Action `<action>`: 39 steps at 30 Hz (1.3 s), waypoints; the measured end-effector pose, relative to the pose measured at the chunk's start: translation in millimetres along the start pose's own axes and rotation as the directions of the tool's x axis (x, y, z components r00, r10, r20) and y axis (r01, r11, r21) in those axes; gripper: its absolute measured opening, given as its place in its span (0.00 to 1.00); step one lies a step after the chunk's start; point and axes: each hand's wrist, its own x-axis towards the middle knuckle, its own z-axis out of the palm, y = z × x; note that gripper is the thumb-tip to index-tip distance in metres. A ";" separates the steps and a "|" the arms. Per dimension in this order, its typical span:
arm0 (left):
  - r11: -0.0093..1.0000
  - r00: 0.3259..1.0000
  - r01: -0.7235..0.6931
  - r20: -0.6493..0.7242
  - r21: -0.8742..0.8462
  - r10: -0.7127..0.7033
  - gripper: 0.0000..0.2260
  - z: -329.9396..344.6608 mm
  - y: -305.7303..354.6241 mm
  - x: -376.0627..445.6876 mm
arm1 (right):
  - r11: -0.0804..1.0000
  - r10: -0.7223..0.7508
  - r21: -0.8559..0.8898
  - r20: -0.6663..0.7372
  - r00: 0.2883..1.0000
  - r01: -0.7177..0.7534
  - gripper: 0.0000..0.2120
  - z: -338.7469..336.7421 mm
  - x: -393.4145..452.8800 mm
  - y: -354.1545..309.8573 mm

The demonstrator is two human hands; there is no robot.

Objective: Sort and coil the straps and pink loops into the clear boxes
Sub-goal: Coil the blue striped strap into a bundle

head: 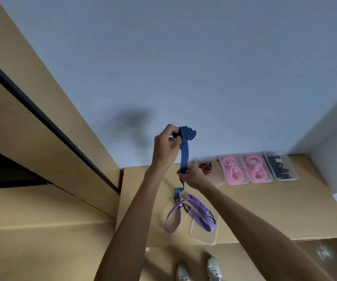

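Note:
My left hand [166,145] is raised in front of the wall and grips the wound top of a blue striped strap [184,153]. Lower down, my right hand [193,176] pinches the same strap, and its tail hangs to the tabletop. A purple strap [196,209] with black hooks lies looped on the table, partly across a clear lid [204,234]. At the back right stands a row of clear boxes: one with a red strap [205,168], two with pink loops [234,169] [256,168], one with black straps [281,166].
The wooden table [264,209] meets a grey-blue wall at the back. A tall wooden cabinet [42,138] with a dark slot stands on the left. My white shoes [198,269] show on the floor below the table's front edge.

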 end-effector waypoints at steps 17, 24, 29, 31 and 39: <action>0.945 0.958 0.256 -0.180 0.203 -0.221 0.06 14.1 -140.7 -47.0 | 0.867 0.223 -0.478 0.120 0.968 -0.141 0.10 83.4 38.8 98.7; 0.922 0.931 0.331 -0.229 0.203 -0.284 0.06 22.8 -170.7 -63.1 | 0.827 0.103 -0.560 0.070 0.992 -0.047 0.09 96.3 35.5 140.2; 0.923 0.911 0.343 -0.301 0.175 -0.281 0.06 18.7 -164.4 -48.7 | 0.769 -0.243 -0.601 0.039 0.969 0.217 0.03 87.4 24.4 151.2; 0.931 0.906 0.335 -0.322 0.145 -0.276 0.06 17.6 -157.3 -41.4 | 0.773 -0.260 -0.592 0.032 0.965 0.228 0.06 85.2 20.3 148.8; 0.955 0.947 0.296 -0.123 -0.025 -0.297 0.05 17.3 -120.9 -20.6 | 0.997 0.046 -0.041 -0.253 0.966 -0.059 0.21 60.3 41.8 90.4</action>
